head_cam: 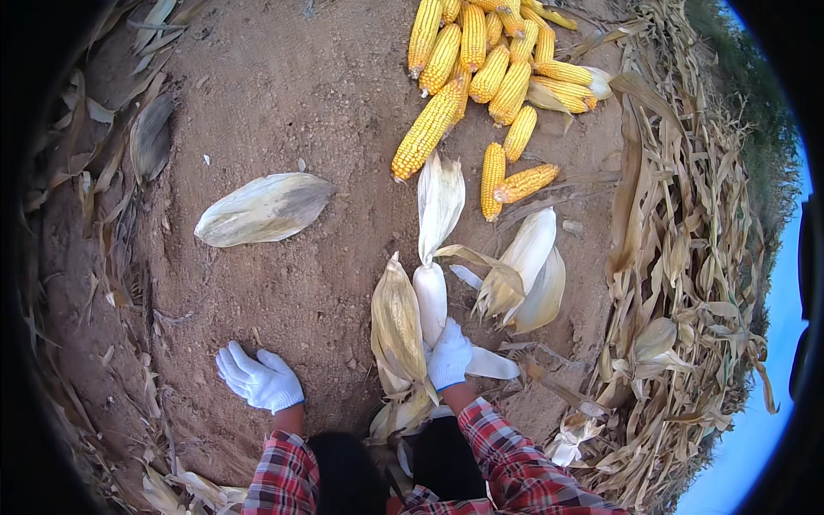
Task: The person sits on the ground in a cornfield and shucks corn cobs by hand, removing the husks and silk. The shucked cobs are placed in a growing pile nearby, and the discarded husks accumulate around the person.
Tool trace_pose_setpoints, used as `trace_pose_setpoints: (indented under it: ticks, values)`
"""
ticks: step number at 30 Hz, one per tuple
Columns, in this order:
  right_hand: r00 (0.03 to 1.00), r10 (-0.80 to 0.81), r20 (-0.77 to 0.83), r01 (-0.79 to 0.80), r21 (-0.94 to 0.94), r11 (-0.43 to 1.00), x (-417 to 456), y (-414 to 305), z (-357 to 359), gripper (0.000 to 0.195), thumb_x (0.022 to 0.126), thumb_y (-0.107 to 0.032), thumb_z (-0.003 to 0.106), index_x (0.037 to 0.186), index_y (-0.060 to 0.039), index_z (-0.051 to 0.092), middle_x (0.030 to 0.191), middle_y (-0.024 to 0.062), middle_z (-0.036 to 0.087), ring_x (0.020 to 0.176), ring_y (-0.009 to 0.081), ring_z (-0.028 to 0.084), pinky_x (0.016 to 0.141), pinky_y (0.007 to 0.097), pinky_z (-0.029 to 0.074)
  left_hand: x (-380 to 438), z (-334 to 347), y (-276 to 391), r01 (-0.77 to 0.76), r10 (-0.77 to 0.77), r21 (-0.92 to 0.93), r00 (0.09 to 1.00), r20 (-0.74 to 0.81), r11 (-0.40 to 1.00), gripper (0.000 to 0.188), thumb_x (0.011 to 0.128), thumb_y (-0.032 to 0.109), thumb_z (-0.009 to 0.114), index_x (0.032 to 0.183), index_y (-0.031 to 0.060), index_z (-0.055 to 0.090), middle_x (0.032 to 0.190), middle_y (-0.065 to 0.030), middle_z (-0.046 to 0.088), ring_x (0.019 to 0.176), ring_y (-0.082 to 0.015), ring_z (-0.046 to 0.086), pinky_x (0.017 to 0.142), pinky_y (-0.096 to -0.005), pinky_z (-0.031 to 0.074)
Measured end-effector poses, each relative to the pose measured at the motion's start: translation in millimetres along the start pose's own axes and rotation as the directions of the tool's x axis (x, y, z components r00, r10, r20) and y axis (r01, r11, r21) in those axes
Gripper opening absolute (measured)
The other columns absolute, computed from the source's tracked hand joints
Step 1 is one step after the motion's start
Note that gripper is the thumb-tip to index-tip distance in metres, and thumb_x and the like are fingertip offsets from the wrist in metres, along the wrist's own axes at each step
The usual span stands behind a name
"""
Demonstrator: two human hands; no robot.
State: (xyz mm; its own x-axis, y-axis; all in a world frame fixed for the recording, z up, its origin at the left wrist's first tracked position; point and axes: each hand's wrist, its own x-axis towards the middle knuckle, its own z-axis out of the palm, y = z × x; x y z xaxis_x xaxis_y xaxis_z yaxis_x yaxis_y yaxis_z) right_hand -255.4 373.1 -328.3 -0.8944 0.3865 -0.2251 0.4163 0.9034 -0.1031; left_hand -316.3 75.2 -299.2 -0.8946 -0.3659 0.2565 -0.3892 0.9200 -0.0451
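Note:
My left hand (261,378), in a white knit glove, is over the soil at lower left with its fingers apart and nothing in it. My right hand (450,355), gloved alike, is at the lower end of a pale ear of corn in its husk (430,299); its fingers are partly hidden, so a grip cannot be made out. Peeled-back husk (440,206) extends from the ear's far end. Just left of the ear lies a brown dry husk (397,322). Further right are more pale husks (531,248). A closed, greyish husk (265,209) lies alone at left.
Husked yellow corn cobs (473,38) are heaped at the top, with a few loose cobs (493,174) nearer. Dry corn stalks and leaves (689,277) form a thick bank along the right. Scattered dry leaves (116,257) line the left. My knees are at the bottom edge.

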Motion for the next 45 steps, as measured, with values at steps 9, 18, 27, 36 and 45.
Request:
trace_pose_setpoints:
  ticks: [9,18,27,36,45]
  values:
    - [0.995,0.096,-0.012,-0.097,-0.086,0.992,15.3,-1.6,25.5,0.02,0.087,-0.012,0.054,0.106,-0.0054,0.05,0.091,0.0144,0.063,0.081,0.0327,0.066,0.07,0.0445,0.052,3.0,-0.7,4.8,-0.024,0.024,-0.002,0.998,-0.06,1.0,0.049,0.09,0.022,0.059,0.134,0.0067,0.046,0.133,-0.0172,0.051,0.128,-0.038,0.044,0.106,-0.0509,0.036]
    - [0.993,0.096,-0.067,-0.103,-0.111,0.988,13.1,-4.0,30.0,0.017,0.09,-0.011,0.049,0.106,-0.0069,0.048,0.094,0.012,0.064,0.081,0.03,0.069,0.072,0.0431,0.054,-3.9,9.0,-4.0,-0.046,0.041,-0.028,0.989,-0.142,0.999,0.05,0.085,0.029,0.062,0.128,0.0071,0.049,0.129,-0.0147,0.05,0.126,-0.0369,0.045,0.104,-0.0545,0.035]
    - [0.996,-0.032,-0.08,0.028,-0.061,0.998,-2.6,-4.1,17.8,0.053,0.077,-0.035,0.073,0.11,-0.0055,0.045,0.099,0.0151,0.063,0.086,0.0318,0.068,0.075,0.0438,0.054,-1.5,15.3,-8.0,-0.077,0.059,-0.057,0.961,-0.269,0.995,0.044,0.083,0.031,0.061,0.118,0.0061,0.052,0.121,-0.0146,0.054,0.12,-0.0357,0.047,0.101,-0.0545,0.037]
    - [0.734,-0.412,0.539,0.504,-0.027,0.863,-141.5,48.2,-41.4,0.074,0.079,-0.054,0.068,0.13,-0.0046,0.047,0.111,0.0167,0.064,0.101,0.0336,0.065,0.086,0.0439,0.052,-5.9,14.9,-5.2,-0.005,0.001,-0.021,0.985,-0.17,1.0,0.045,0.088,0.037,0.055,0.123,0.0075,0.053,0.129,-0.0146,0.054,0.126,-0.0338,0.045,0.105,-0.0525,0.034]
    - [0.904,0.313,-0.29,-0.305,0.073,0.949,75.2,97.9,-68.1,0.096,0.072,-0.063,0.074,0.136,0.0011,0.041,0.124,0.0257,0.059,0.114,0.0383,0.059,0.096,0.044,0.048,-3.6,8.0,-3.4,-0.016,0.011,-0.043,0.995,-0.098,0.999,0.045,0.09,0.036,0.053,0.124,0.0065,0.052,0.131,-0.0168,0.052,0.128,-0.035,0.043,0.106,-0.0532,0.032]
